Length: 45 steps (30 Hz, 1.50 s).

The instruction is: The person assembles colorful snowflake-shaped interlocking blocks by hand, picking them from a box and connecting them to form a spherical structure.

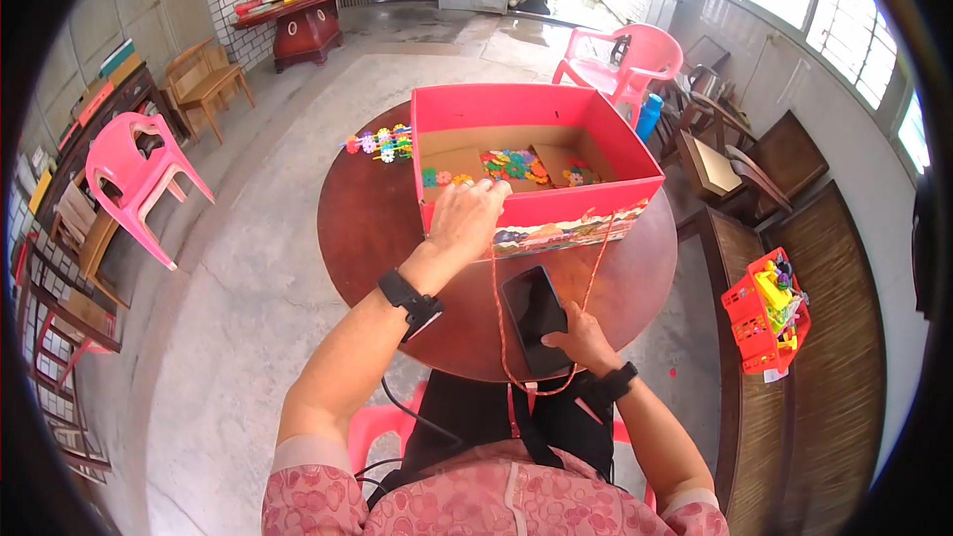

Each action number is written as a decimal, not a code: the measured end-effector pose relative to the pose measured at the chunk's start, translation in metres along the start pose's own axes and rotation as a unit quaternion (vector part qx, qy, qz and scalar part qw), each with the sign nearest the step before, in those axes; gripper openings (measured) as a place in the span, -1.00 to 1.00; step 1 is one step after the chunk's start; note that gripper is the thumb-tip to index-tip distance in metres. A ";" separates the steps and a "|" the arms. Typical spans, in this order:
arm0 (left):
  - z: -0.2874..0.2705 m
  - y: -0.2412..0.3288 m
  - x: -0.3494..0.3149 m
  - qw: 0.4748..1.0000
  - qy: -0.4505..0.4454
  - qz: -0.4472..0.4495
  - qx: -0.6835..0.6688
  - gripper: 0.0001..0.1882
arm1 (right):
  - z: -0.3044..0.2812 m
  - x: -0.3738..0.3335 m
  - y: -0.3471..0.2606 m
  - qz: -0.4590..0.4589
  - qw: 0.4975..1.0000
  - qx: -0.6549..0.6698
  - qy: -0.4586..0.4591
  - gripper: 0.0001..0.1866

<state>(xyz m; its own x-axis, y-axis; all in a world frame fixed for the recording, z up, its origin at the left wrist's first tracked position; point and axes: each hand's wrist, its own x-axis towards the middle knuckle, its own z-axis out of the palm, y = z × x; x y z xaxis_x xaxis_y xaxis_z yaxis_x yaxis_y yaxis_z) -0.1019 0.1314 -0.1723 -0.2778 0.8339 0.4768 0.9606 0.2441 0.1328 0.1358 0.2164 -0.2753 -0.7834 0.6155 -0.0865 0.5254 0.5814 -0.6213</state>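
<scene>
A large red cardboard box (556,201) with a printed picture on its near side stands on the round brown table (372,268). Inside it lie several colourful flower-shaped plastic pieces (516,167) and loose cardboard flaps. My left hand (465,215) is closed over the box's near rim, at the left; its fingertips are partly hidden. My right hand (584,339) grips a black smartphone (534,310), screen up and dark, over the table's near edge. A thin red cord (496,313) loops down from the box past the phone. Joined flower pieces (382,144) lie left of the box.
A pink plastic armchair (635,65) stands beyond the table, another (149,174) at the left. To the right, a red basket of toys (759,323) rests on a wooden bench (824,337). A wooden side table (308,35) stands far back. Dark cables hang by my lap.
</scene>
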 end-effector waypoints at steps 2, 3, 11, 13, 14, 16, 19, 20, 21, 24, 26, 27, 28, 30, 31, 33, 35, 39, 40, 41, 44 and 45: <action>0.000 0.003 0.000 1.000 0.000 0.001 -0.008 -0.83 | -0.007 -0.002 0.007 0.004 0.996 0.088 -0.021 -0.41; -0.001 0.004 -0.001 1.000 -0.002 -0.003 -0.015 -0.83 | -0.011 -0.005 0.011 -0.009 0.983 0.179 -0.031 -0.48; -0.031 -0.009 -0.028 1.000 -0.001 -0.006 -0.023 -0.81 | -0.127 -0.054 0.042 0.024 0.899 0.437 -0.023 -0.69; -0.036 -0.009 -0.038 1.000 0.001 0.019 -0.023 -0.83 | -0.152 -0.067 0.067 0.054 0.885 0.461 0.037 -0.71; -0.040 -0.009 -0.043 0.999 0.002 0.022 -0.026 -0.83 | -0.161 -0.072 0.074 0.076 0.868 0.481 0.097 -0.73; -0.047 -0.006 -0.048 0.998 0.009 0.049 -0.047 -0.81 | -0.183 -0.085 0.121 0.095 0.832 0.521 0.168 -0.78; -0.062 -0.001 -0.060 0.995 -0.013 0.062 -0.081 -0.82 | -0.208 -0.097 0.207 0.114 0.768 0.557 0.295 -0.87; -0.066 -0.001 -0.067 0.993 -0.004 0.075 -0.088 -0.82 | -0.217 -0.096 0.220 0.154 0.762 0.536 0.329 -0.90; -0.070 0.002 -0.073 0.993 -0.001 0.081 -0.083 -0.83 | -0.228 -0.100 0.243 0.184 0.753 0.537 0.334 -0.90; -0.085 0.016 -0.091 0.991 -0.064 0.078 -0.089 -0.83 | -0.246 -0.112 0.322 0.266 0.690 0.534 0.411 -0.85; -0.093 0.023 -0.103 0.988 -0.086 0.085 -0.097 -0.84 | -0.254 -0.116 0.371 0.282 0.647 0.516 0.485 -0.84; -0.097 0.027 -0.109 0.987 -0.096 0.083 -0.096 -0.84 | -0.258 -0.120 0.404 0.301 0.643 0.507 0.489 -0.84; -0.101 0.033 -0.111 0.988 -0.098 0.083 -0.091 -0.84 | -0.258 -0.118 0.428 0.302 0.641 0.511 0.486 -0.84; -0.106 0.045 -0.114 0.987 -0.114 0.045 -0.104 -0.86 | -0.256 -0.117 0.470 0.308 0.607 0.494 0.541 -0.82; -0.105 0.047 -0.114 0.987 -0.115 0.046 -0.102 -0.86 | -0.257 -0.125 0.497 0.317 0.623 0.465 0.543 -0.79; -0.103 0.046 -0.112 0.986 -0.124 -0.003 -0.116 -0.86 | -0.262 -0.135 0.545 0.315 0.623 0.435 0.569 -0.79; -0.105 0.050 -0.110 0.985 -0.129 -0.026 -0.111 -0.86 | -0.268 -0.126 0.560 0.340 0.609 0.434 0.570 -0.81; -0.103 0.051 -0.109 0.984 -0.130 -0.060 -0.103 -0.85 | -0.287 -0.133 0.609 0.283 0.606 0.462 0.582 -0.87; -0.104 0.053 -0.107 0.984 -0.136 -0.071 -0.096 -0.85 | -0.291 -0.134 0.616 0.255 0.602 0.484 0.582 -0.90; -0.104 0.055 -0.107 0.983 -0.139 -0.073 -0.092 -0.85 | -0.291 -0.133 0.622 0.218 0.589 0.500 0.596 -0.91; -0.103 0.058 -0.105 0.982 -0.142 -0.089 -0.086 -0.85 | -0.285 -0.135 0.637 0.193 0.574 0.529 0.594 -0.82; -0.103 0.056 -0.105 0.981 -0.142 -0.096 -0.094 -0.85 | -0.281 -0.137 0.640 0.168 0.577 0.533 0.595 -0.80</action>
<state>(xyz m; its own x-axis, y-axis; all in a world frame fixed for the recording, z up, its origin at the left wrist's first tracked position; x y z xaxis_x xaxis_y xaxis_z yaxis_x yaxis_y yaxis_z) -0.0180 0.0062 -0.1253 -0.4176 0.8927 0.1695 0.8675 0.3363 0.3665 0.6724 0.6538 -0.4422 0.4199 0.8966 -0.1406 -0.4193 0.0543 -0.9062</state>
